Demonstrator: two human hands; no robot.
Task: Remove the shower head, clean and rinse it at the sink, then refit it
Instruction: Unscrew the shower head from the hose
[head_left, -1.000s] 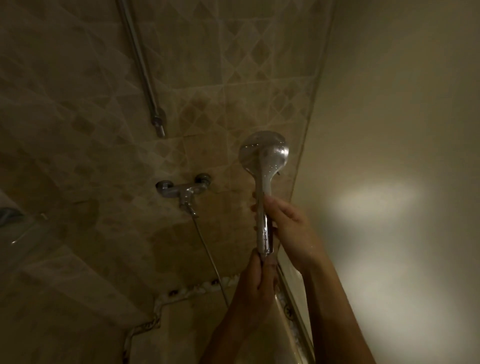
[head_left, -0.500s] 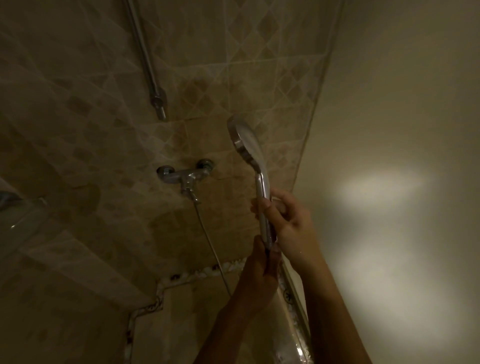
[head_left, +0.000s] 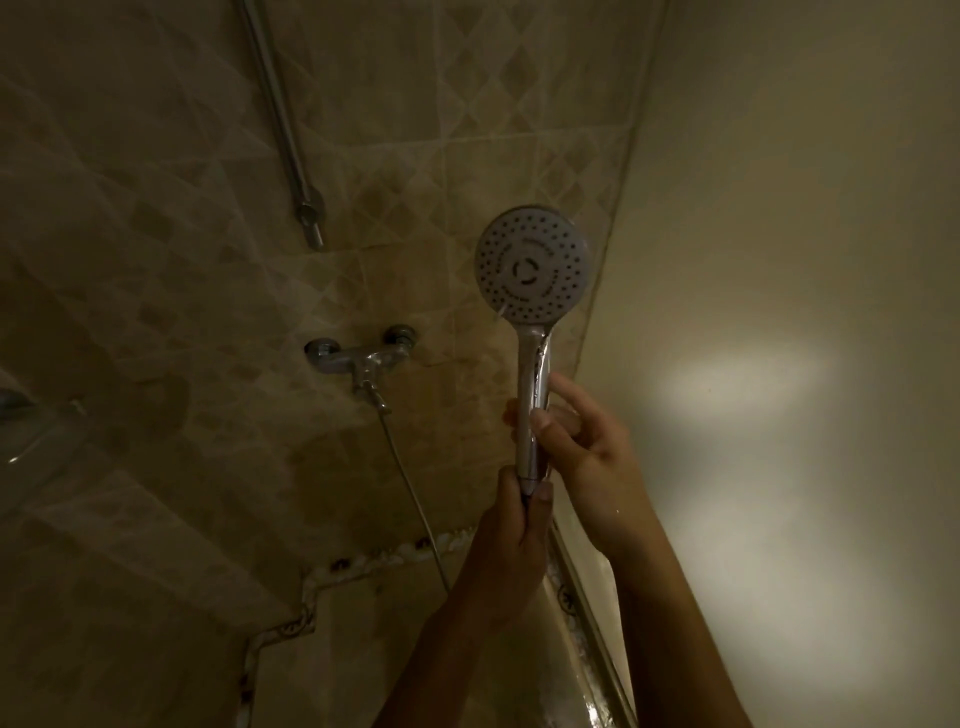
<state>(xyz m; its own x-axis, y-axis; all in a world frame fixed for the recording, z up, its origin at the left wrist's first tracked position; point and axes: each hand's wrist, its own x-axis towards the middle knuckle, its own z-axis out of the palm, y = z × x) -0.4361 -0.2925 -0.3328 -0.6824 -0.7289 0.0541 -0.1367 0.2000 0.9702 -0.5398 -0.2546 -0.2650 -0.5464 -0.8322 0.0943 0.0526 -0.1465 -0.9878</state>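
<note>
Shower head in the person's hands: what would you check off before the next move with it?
1. The right hand grips the shower head by its handle: ok.
2. The left hand pinches the handle's bottom end: ok.
3. The hose is screwed onto the handle: cannot tell, the left hand hides the joint.
4. The hose is fixed at the mixer tap: ok.
5. No water comes from the spray face: ok.
6. Nozzles clean: cannot tell, too dim.
</note>
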